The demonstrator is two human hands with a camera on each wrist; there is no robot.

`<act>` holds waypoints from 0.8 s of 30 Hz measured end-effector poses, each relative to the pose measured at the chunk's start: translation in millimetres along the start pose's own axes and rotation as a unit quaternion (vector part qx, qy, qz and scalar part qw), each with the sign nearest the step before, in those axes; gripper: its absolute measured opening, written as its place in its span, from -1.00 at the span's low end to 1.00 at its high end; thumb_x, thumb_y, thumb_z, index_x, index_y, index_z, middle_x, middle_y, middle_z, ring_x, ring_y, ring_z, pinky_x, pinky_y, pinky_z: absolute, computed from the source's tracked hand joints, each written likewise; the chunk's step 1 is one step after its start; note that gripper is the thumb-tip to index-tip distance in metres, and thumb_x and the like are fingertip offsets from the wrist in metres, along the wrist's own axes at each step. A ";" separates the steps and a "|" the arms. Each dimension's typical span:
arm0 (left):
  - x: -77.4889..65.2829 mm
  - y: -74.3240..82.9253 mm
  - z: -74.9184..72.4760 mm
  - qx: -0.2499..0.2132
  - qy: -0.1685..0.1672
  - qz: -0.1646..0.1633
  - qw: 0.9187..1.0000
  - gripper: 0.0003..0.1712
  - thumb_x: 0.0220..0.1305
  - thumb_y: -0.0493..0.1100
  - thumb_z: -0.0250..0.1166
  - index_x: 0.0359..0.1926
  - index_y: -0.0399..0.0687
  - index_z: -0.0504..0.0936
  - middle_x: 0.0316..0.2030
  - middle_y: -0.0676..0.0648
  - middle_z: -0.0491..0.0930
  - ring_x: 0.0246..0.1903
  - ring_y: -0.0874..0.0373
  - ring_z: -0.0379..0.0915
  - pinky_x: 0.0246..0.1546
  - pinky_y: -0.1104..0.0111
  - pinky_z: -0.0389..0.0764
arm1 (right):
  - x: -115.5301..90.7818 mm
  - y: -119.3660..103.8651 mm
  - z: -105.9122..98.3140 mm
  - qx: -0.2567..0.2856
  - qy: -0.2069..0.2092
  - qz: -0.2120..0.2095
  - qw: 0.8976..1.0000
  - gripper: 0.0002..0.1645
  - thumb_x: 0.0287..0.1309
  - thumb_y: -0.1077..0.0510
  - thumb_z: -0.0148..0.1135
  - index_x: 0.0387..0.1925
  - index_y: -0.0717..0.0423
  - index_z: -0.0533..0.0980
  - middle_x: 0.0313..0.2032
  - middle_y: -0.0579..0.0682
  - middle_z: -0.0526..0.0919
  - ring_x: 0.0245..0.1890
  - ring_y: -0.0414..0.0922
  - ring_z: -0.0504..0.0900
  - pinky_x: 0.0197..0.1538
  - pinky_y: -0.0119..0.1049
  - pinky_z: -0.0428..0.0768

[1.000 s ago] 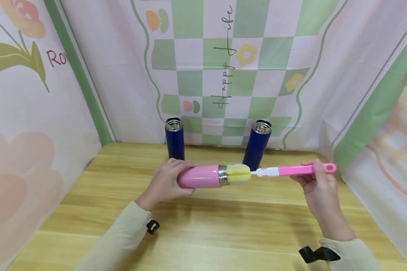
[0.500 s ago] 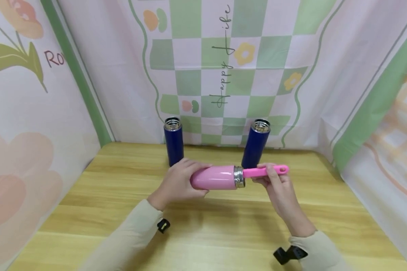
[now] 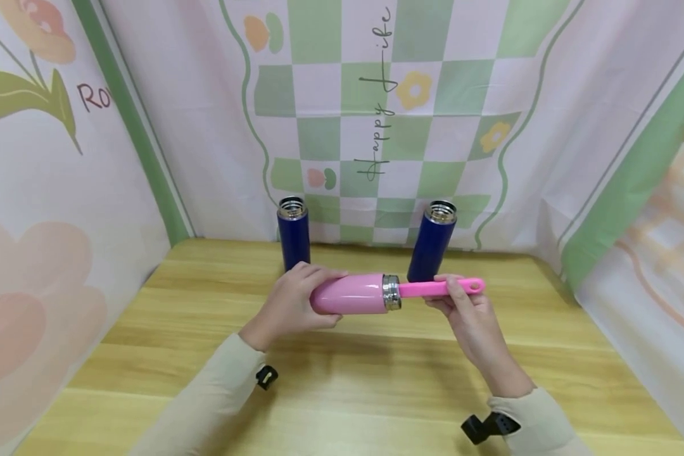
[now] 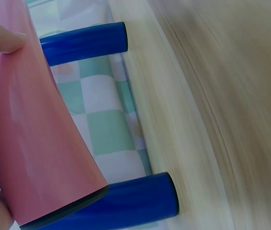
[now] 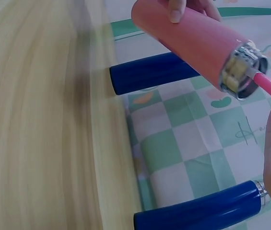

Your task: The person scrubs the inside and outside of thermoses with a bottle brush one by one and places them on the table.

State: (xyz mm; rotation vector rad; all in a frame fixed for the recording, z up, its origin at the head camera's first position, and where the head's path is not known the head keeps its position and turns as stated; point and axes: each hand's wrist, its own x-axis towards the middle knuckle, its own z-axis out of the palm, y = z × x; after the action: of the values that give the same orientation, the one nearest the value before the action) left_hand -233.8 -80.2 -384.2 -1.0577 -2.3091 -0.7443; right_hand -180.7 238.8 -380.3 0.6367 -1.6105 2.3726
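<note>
My left hand [image 3: 293,303] grips a pink bottle [image 3: 350,294] round its base end, holding it on its side above the table. The bottle's bare steel mouth [image 3: 392,292] faces right. From the right, my right hand [image 3: 474,326] pinches the pink handle [image 3: 433,289] of a bottle brush between thumb and fingers. The brush's head is inside the bottle; in the right wrist view its yellow sponge [image 5: 235,72] shows just within the mouth. In the left wrist view the bottle [image 4: 39,139] fills the left side, with a thumb across it.
Two dark blue bottles without lids stand at the back of the wooden table [image 3: 342,392], one at the left [image 3: 294,237] and one at the right [image 3: 432,244]. Behind them hangs a green-and-white checked curtain [image 3: 359,139]. Patterned cloth encloses both sides.
My right hand has moved left, pushing the brush's sponge head from the mouth into the pink bottle. Since half a second ago, the bottle has shifted slightly left and more of the handle shows.
</note>
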 end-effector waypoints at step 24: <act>-10.2 -11.3 -15.3 0.022 -0.006 -0.022 1.000 -0.23 -0.12 0.18 0.59 0.18 0.24 0.59 -0.02 0.07 0.58 -0.10 0.16 0.48 -0.09 0.11 0.50 | -0.1 -33.6 -28.8 0.000 0.011 -0.025 1.000 -0.60 0.56 0.16 -0.13 -0.05 0.31 0.60 -0.19 0.11 0.72 -0.19 -0.11 0.72 -0.05 -0.31 0.64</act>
State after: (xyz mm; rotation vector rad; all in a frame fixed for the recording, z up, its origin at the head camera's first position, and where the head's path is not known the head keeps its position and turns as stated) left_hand -233.6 -101.7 -382.5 -0.9987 -2.3553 -0.7025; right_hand -174.0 278.2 -361.3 0.6416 -1.5676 2.3364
